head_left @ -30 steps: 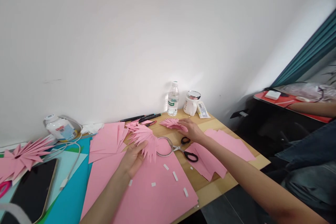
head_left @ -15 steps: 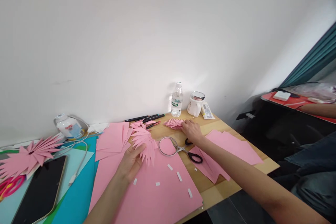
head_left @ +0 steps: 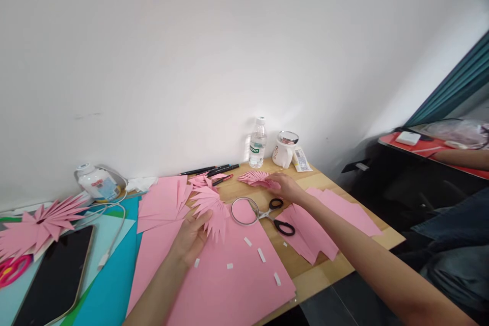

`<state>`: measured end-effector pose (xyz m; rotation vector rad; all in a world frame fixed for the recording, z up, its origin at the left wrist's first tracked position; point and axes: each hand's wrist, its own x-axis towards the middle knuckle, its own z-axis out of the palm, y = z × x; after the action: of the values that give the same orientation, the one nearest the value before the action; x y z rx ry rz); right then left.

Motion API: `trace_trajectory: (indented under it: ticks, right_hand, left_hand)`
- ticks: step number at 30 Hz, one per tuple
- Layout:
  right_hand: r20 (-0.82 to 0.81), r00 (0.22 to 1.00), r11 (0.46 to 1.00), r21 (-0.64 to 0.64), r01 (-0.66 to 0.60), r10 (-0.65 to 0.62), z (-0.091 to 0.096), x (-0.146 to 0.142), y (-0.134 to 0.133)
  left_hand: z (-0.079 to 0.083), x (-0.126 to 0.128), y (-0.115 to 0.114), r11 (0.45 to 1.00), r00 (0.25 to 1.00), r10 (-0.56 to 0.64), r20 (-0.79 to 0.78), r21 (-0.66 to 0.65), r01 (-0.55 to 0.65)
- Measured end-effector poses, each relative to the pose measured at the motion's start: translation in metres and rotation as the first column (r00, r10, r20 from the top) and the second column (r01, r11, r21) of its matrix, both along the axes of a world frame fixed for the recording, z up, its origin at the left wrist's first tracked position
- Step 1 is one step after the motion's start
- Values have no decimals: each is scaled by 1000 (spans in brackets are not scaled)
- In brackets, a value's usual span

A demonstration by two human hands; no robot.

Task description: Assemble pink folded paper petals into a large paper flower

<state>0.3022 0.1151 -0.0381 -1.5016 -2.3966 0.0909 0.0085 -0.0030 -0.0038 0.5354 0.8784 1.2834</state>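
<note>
My left hand [head_left: 191, 237] is closed on a pleated pink paper fan [head_left: 210, 204] with pointed tips, held over a large pink sheet [head_left: 229, 295]. Farther back on the right, my right hand [head_left: 288, 188] pinches the right end of a second pleated pink fan [head_left: 252, 177]; its fingertips are partly hidden. Between the hands lie a clear ring [head_left: 245, 223], which looks like a roll of tape, and black-handled scissors [head_left: 284, 227]. Small white strips [head_left: 261, 255] are scattered over the pink sheet.
Pens [head_left: 221, 170], a water bottle [head_left: 257, 145] and a white mug [head_left: 283, 154] stand or lie along the wall. At the left are a phone [head_left: 57, 275], a pill bottle [head_left: 97, 183] and a finished-looking pink rosette [head_left: 42, 226]. Another person's arm [head_left: 462, 158] rests at right.
My right hand has shifted slightly right, pulling the right end of its fan wider. The scissors' upper handle loop now shows fully. My left hand stays in place.
</note>
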Motion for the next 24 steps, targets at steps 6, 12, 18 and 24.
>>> trace_trajectory:
  ticks: [6,12,18,24]
  right_hand:
    - [73,992,994,45,99,-102,-8,-11,-5]
    - [220,942,966,115,232,-253,-10,-37,-9]
    - [366,896,967,143,213,-251,-7,-53,-7]
    - [452,863,972,155,175,-227,-2,-49,-4]
  left_hand:
    - [-7,-1,-1,1000,1000,-10,-14,11,10]
    - [-7,0,-4,1000,1000,-6,-14,-4,6]
    - [-8,1,-5,1000,1000,9,-10,-20,-9]
    - [-9,3,-5,998,999,-35,-20,-51,34]
